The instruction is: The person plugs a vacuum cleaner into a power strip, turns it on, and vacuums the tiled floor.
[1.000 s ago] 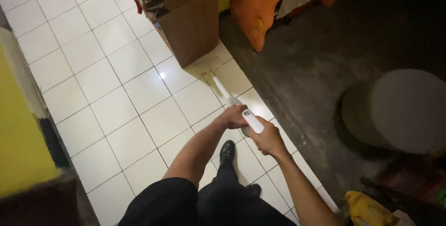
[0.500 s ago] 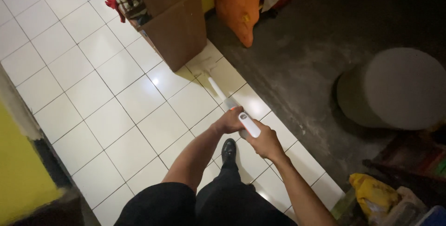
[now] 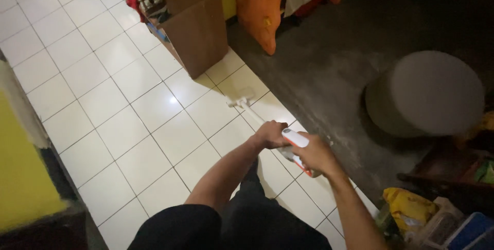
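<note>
Over white floor tiles (image 3: 128, 95), two hands, left hand (image 3: 271, 134) and right hand (image 3: 316, 156), both grip one white mop (image 3: 260, 119).

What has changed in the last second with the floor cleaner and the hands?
The cleaner's head has been pulled back from the brown cabinet toward the person, across the white tiles. Both the left hand and right hand keep their grip on the white handle.

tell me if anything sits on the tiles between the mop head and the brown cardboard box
Nothing visible does. The mop head rests flat on the white tiled floor, and the tiles between it and the cardboard box show only a light reflection. Both the left hand and right hand grip the handle.
</note>
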